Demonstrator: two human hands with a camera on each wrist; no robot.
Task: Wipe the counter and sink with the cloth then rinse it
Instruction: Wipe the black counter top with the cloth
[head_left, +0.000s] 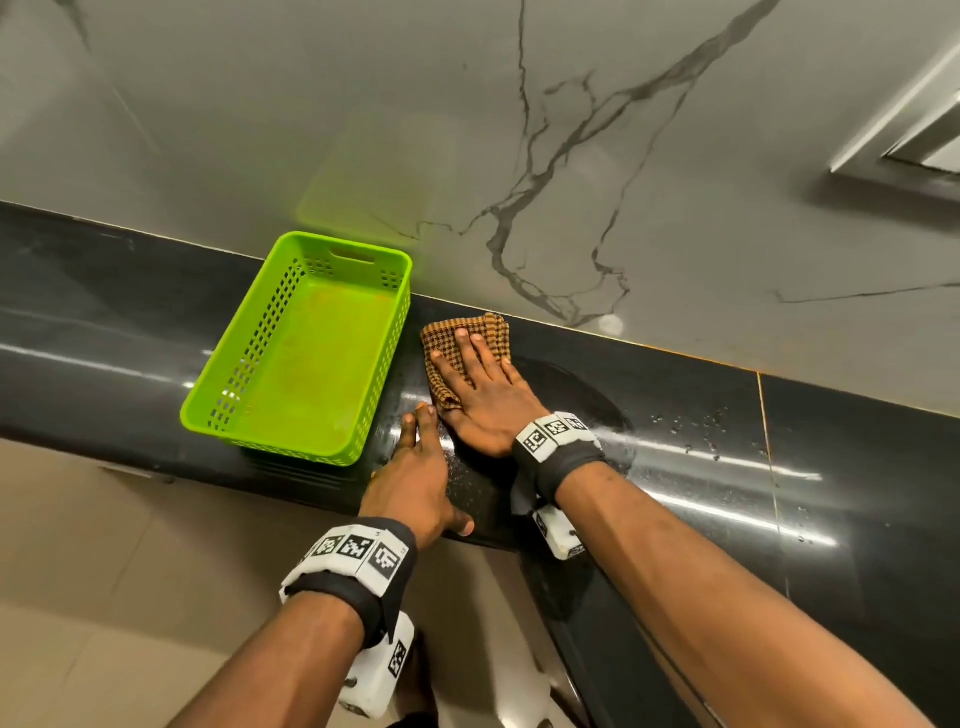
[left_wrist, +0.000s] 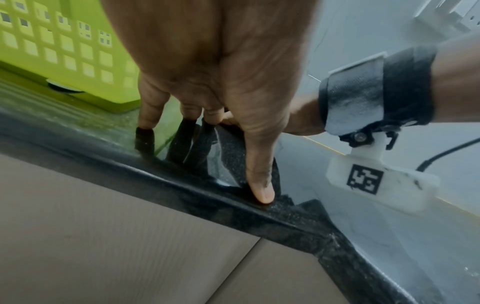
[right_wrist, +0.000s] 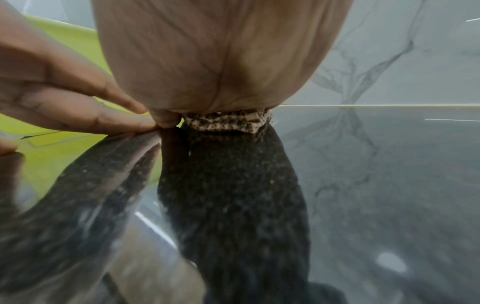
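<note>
- My right hand (head_left: 485, 410): fingers flat, pressing cloth (head_left: 457, 343) near tabletop (head_left: 701, 415) back edge.
- My left hand (head_left: 415, 483): fingers flat, front edge.
- Risk: wiping leftward could shove basket (head_left: 296, 353).

Beyond the right hand (head_left: 483, 410) rises a glossy grey-white marble-look tiled wall (head_left: 260, 104), crossed by dark branching veins. A small bright glint of light (head_left: 610, 325) sits on it just past the fingertips. Far up to that hand's right is a white rectangular frame (head_left: 904, 135). Below the left hand (head_left: 415, 483) lies a floor of large beige tiles (head_left: 130, 571).
</note>
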